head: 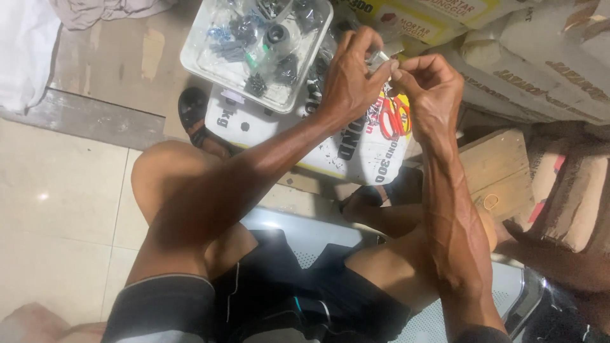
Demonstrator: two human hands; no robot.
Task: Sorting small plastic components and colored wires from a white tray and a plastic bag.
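Head view: a small metal part [379, 58] is pinched by the left hand [348, 79] and right hand [431, 89], just beside the clear plastic tray [190, 60].

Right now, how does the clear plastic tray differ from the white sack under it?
The clear plastic tray is rigid and see-through, holding small dark parts; the white sack is soft, opaque and printed. The tray rests on top; the sack lies flat on the floor. Both sit beyond the left hand and right hand, which pinch a small metal piece.
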